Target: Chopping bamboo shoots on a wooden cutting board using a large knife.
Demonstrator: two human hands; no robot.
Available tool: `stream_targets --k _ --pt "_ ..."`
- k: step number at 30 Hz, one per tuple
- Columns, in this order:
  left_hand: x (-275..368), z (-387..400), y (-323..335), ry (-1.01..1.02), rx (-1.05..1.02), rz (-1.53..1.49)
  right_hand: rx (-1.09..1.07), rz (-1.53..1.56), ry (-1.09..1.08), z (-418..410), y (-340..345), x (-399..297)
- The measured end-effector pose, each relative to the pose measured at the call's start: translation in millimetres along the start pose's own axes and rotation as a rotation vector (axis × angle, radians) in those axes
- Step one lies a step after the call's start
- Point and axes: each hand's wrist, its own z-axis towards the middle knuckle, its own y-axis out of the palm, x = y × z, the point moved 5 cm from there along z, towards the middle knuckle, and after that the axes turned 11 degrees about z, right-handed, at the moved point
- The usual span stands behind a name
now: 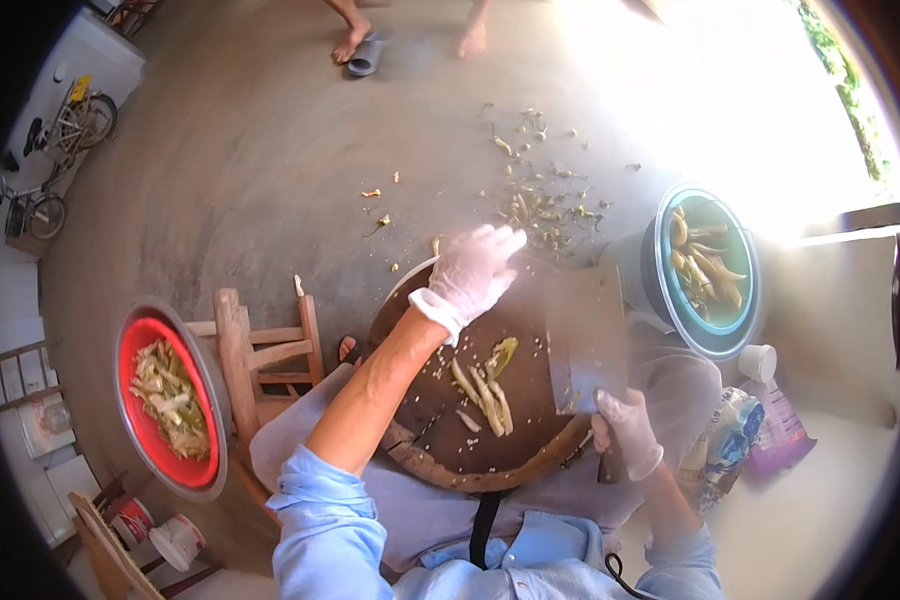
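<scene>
My right hand [630, 433], in a thin translucent glove, grips the handle of a broad cleaver [586, 337]. The blade is held up over the right side of a round wooden chopping block [435, 442]. Several pale cut pepper strips [487, 397] lie on the block among scattered seeds. My left hand [474, 276], gloved too, reaches over the block's far edge. Its fingers are stretched out and slightly blurred, the thumb apart; nothing shows in it, though the palm is hidden. Beyond it, discarded stems and caps [544, 210] litter the concrete floor.
At the right stands a teal basin [709, 262] with whole pale peppers. At the left, a red basin [169, 397] of cut pieces sits inside a grey one, beside a wooden stool [270, 349]. Another person's bare feet [352, 41] and a grey slipper [365, 58] are ahead.
</scene>
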Motion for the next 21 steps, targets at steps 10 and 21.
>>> stream_targets --k 10,21 --pt "-1 -94 -12 0.045 -0.040 -0.022 -0.161 0.000 0.408 28 -9 11" --pt "92 -173 43 -0.190 0.027 0.110 -0.420 -0.366 0.223 18 4 20"
